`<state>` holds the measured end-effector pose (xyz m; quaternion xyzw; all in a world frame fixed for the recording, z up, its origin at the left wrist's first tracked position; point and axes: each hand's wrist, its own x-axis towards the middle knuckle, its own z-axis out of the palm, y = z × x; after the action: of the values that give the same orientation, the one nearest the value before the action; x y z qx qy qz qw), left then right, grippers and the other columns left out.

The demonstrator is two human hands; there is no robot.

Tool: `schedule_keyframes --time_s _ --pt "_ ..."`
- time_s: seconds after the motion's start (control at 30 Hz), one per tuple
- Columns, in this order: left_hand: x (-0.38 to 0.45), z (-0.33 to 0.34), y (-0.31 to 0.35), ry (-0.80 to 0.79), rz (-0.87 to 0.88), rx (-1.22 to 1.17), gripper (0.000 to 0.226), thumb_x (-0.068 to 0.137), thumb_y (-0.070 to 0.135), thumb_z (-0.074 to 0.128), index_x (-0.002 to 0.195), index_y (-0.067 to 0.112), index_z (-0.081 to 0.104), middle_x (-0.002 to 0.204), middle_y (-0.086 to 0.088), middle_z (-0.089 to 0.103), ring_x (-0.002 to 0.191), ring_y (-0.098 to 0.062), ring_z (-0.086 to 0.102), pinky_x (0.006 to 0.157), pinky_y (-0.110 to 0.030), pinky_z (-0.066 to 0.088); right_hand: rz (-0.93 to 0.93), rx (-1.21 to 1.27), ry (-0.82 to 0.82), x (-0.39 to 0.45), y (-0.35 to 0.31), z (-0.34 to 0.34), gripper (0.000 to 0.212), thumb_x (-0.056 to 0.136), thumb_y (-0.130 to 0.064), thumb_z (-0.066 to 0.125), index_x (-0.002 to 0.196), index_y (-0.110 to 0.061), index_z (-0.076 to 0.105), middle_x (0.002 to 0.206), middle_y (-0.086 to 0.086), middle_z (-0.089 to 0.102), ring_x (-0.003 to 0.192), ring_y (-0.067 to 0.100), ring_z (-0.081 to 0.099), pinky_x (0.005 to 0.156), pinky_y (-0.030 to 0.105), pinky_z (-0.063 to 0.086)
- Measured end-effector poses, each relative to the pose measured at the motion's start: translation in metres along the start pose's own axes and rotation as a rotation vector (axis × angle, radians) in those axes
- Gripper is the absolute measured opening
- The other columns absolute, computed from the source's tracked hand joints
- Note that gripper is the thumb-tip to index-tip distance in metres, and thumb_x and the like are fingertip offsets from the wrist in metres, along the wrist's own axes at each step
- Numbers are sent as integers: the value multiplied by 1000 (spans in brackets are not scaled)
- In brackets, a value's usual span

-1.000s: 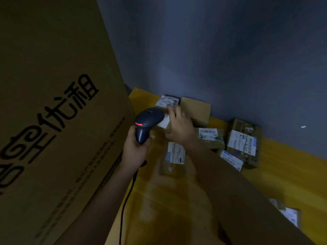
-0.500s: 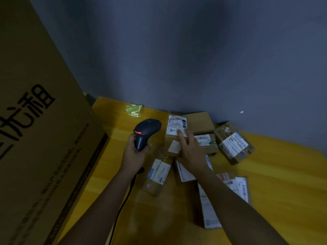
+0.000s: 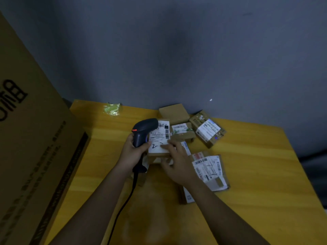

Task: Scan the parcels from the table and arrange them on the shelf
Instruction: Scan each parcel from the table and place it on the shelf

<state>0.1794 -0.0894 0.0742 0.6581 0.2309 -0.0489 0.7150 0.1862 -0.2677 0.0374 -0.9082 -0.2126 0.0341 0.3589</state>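
Note:
My left hand [image 3: 131, 152] grips a black barcode scanner [image 3: 144, 129] by its handle, its head pointing right over a parcel. My right hand [image 3: 177, 163] holds that small cardboard parcel [image 3: 160, 138], whose white label faces up, fingers on top and thumb at its near side. Several other labelled parcels lie on the yellow table [image 3: 256, 174]: a plain box [image 3: 174, 112] at the wall, one [image 3: 182, 131] beside it, a tilted one [image 3: 208, 130] to the right and a flat one [image 3: 209, 169] near my right wrist.
A very large cardboard box [image 3: 33, 147] with black print stands against the table's left side. A crumpled green scrap [image 3: 112, 108] lies at the table's back left. A grey wall [image 3: 177, 50] closes the back. The scanner cable [image 3: 123, 206] runs down toward me.
My view swung right, away from the big box. My right hand pulled the labelled parcel nearer and turned its label up beside the scanner. More parcels came into sight on the right.

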Motion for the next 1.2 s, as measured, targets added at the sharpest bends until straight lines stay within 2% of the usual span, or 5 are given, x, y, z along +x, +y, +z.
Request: schedule_keyframes --time_s 0.13,0.27,0.6,0.9,1.2 --pt "-13 3 -1 -23 -1 18 43 82 17 73 118 22 51 106 -7 63 97 -25 64 88 -45 52 384 432 293 18 -15 -4 23 90 -30 66 106 -19 54 105 -1 57 94 11 59 79 32 52" --pt "-25 0 1 -56 0 3 39 83 17 72 113 27 51 106 -6 64 98 -25 65 86 -43 53 837 829 77 24 -16 -9 26 86 -26 70 109 -14 65 107 7 70 98 25 66 92 43 54" --pt "-50 -12 40 -163 93 -50 41 84 13 70 120 20 51 92 -8 63 68 -17 61 64 -30 52 729 1247 -40 12 -28 -34 69 76 -33 74 137 -25 43 123 11 66 114 33 61 81 51 55" --pt "-54 -7 86 -106 317 109 45 82 17 73 121 27 51 113 -2 65 103 -17 63 93 -45 52 686 892 169 35 -38 -88 75 80 -30 75 141 -28 31 114 6 69 96 24 70 84 48 58" --pt "-65 23 117 -107 442 297 45 87 16 67 126 20 44 94 10 54 91 -19 57 80 -35 49 665 746 337 44 -32 -135 84 80 -17 77 146 -21 25 126 9 62 100 25 67 86 47 56"
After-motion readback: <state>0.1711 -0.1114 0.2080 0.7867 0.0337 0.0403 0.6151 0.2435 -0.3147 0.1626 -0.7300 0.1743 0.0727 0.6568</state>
